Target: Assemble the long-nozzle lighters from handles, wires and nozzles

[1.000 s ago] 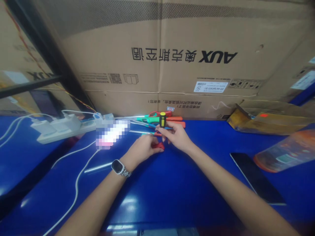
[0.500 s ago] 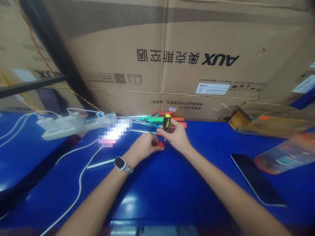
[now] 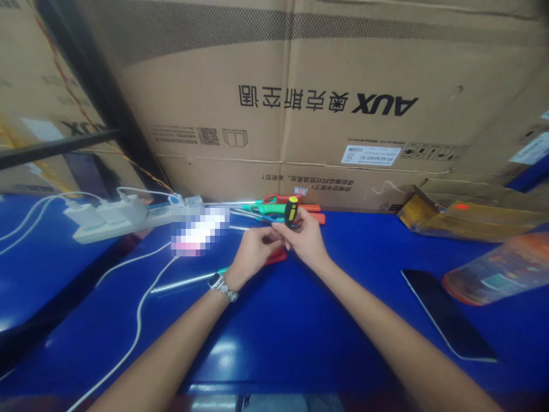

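Observation:
My right hand [image 3: 306, 237] is closed around a screwdriver [image 3: 291, 210] with a black and yellow handle, held upright with the handle on top. Its shaft is hidden by the fingers. Close against it, my left hand [image 3: 255, 249] has its fingers drawn together at the right fingertips; what they hold, if anything, is hidden. Under the left hand lies a long-nosed lighter with a red handle [image 3: 278, 256] and a metal tube [image 3: 184, 282] pointing left. Just behind both hands, several similar lighters [image 3: 274, 209] with red, green and orange handles lie side by side.
A white power strip [image 3: 124, 226] with chargers and cables stands at the left, near a bright blurred-out patch. On the right are a black phone [image 3: 448, 315], a transparent jar [image 3: 493, 274] with orange ends and an open carton [image 3: 467, 214]. A large cardboard box [image 3: 206, 74] walls off the back.
My left hand has come off the red end of the lighter and moved up to the right hand's fingertips. The right hand with the screwdriver has barely moved.

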The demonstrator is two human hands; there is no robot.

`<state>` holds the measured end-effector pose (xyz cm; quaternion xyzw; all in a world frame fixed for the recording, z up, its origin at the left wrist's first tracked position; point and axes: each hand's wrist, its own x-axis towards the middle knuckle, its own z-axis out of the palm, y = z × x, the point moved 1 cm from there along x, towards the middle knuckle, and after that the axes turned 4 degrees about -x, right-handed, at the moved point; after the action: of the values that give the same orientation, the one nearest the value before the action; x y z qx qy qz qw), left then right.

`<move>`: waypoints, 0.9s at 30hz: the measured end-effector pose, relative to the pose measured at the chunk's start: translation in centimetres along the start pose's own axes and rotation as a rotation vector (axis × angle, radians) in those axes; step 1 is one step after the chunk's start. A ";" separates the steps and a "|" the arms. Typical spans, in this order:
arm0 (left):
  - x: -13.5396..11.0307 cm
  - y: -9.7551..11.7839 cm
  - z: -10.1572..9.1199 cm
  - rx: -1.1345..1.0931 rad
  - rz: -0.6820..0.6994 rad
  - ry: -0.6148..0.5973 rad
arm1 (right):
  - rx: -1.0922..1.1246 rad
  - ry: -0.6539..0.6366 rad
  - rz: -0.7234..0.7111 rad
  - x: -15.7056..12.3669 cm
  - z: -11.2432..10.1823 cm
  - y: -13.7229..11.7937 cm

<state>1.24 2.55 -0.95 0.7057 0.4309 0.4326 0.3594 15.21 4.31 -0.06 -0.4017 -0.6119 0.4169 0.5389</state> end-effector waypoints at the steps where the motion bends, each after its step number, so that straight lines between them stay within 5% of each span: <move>1: -0.1 0.1 0.1 0.011 0.008 0.002 | 0.011 -0.009 0.009 0.0 -0.1 -0.1; 10: -0.1 -0.1 -0.3 0.195 0.119 -0.079 | 0.008 -0.401 0.009 0.0 -3.1 -2.3; 16: 0.0 -1.0 -1.2 0.287 0.071 -0.128 | -0.093 -0.179 -0.056 0.4 -2.6 -1.1; 21: -0.1 -0.8 -1.4 0.382 0.022 -0.302 | -0.150 0.038 -0.157 0.3 -1.0 0.2; 27: -0.2 -0.7 -1.2 0.361 0.001 -0.300 | -0.105 -0.045 -0.075 0.0 -0.6 -0.2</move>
<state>-0.13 2.80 -1.13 0.8152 0.4427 0.2388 0.2870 15.83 4.25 0.21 -0.3968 -0.6594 0.3728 0.5184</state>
